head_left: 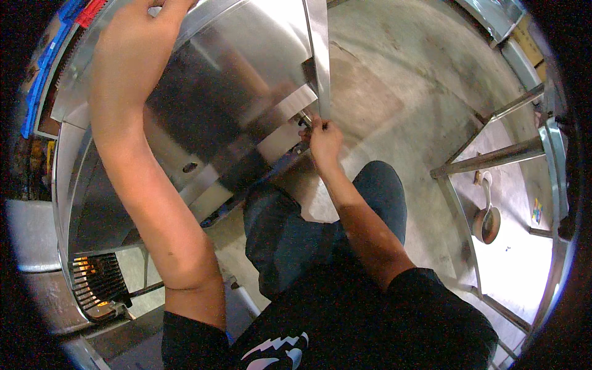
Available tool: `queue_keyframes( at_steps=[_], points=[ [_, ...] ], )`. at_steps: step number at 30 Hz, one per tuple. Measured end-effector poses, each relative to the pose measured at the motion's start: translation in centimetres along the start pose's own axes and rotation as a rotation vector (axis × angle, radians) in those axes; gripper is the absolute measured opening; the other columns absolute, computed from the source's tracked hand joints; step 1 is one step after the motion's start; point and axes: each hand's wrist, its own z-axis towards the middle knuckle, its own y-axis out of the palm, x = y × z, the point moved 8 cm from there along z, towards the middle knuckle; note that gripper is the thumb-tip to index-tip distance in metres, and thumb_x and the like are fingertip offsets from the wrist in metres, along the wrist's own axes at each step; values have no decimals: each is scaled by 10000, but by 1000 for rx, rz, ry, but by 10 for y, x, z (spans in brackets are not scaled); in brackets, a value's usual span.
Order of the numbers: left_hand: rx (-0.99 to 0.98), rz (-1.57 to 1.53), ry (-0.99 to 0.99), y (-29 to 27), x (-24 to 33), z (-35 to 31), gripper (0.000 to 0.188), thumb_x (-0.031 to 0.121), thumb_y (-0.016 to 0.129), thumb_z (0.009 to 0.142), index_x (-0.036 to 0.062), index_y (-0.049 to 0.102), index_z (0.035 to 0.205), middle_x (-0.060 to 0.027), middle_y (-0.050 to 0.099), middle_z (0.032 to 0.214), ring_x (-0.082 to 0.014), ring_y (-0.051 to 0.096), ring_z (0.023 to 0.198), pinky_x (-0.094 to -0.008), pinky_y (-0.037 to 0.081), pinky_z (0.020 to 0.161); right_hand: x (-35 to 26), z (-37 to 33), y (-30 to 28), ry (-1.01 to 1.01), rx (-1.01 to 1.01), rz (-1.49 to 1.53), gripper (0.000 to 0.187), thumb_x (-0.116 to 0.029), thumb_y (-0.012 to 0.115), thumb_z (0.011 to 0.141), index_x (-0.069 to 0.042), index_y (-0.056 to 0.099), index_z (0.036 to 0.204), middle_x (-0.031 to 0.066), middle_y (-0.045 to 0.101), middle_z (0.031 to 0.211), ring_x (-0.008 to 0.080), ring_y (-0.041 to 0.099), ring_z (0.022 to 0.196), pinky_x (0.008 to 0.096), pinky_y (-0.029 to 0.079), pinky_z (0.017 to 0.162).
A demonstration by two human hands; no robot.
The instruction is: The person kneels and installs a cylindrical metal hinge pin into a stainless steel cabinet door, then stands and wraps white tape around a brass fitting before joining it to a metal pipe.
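A stainless-steel appliance with a broad, shiny front panel stands before me on the left. My left hand is raised at its upper edge, fingers curled; their tips are partly cut off by the picture, so what they grip is hidden. Low on the appliance, my right hand is closed around a slim metal rod. The rod points toward a pale metal box-shaped bracket and small dark fittings. Just above that hand ends a long, narrow steel edge strip. A second pale bracket sits lower.
My bent knees are close below the appliance. On the right, a steel-legged rack holds a long-handled pan on its low shelf. A black grate with an orange glow is at the lower left. Concrete floor lies beyond.
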Motion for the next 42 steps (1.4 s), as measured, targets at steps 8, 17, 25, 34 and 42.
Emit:
queue_keyframes(
  at_steps=[8, 17, 25, 34, 42],
  points=[
    [39, 50, 15, -3, 2, -2, 586, 555, 587, 930, 3, 700, 1088, -208, 702, 1003, -330, 661, 959, -371, 470, 902, -8, -7, 8, 250, -148, 239, 424, -337, 425, 1067, 63, 559, 1027, 156, 645, 740, 206, 644, 571, 330, 493, 483],
    [4, 4, 42, -2, 2, -2, 544, 520, 580, 949, -6, 682, 1044, -217, 685, 967, -355, 658, 939, -388, 470, 868, 36, 29, 27, -97, 12, -186, 344, -322, 429, 1046, 12, 442, 1126, 88, 555, 781, 163, 497, 558, 316, 428, 481],
    [-8, 5, 79, 0, 1, 0, 548, 518, 579, 951, -7, 684, 1066, -220, 690, 993, -372, 657, 953, -384, 470, 887, 54, 31, 27, -103, -28, -109, 287, -296, 418, 1064, -11, 441, 1101, 55, 499, 700, 153, 482, 539, 329, 400, 451],
    [28, 106, 164, -1, -1, 0, 500, 504, 581, 956, 44, 691, 1121, -218, 684, 1055, -369, 652, 996, -383, 472, 906, 20, -8, 31, 543, -250, 369, 409, -459, 307, 1075, -84, 469, 1073, 43, 463, 593, 142, 368, 405, 329, 302, 368],
    [20, 103, 257, 1, 4, 0, 433, 480, 564, 973, 103, 688, 1147, -196, 682, 1095, -384, 645, 1012, -393, 476, 896, 19, -7, 31, 510, -321, 275, 396, -458, 307, 1058, -107, 475, 1129, 43, 469, 626, 150, 377, 435, 312, 294, 382]
  ],
)
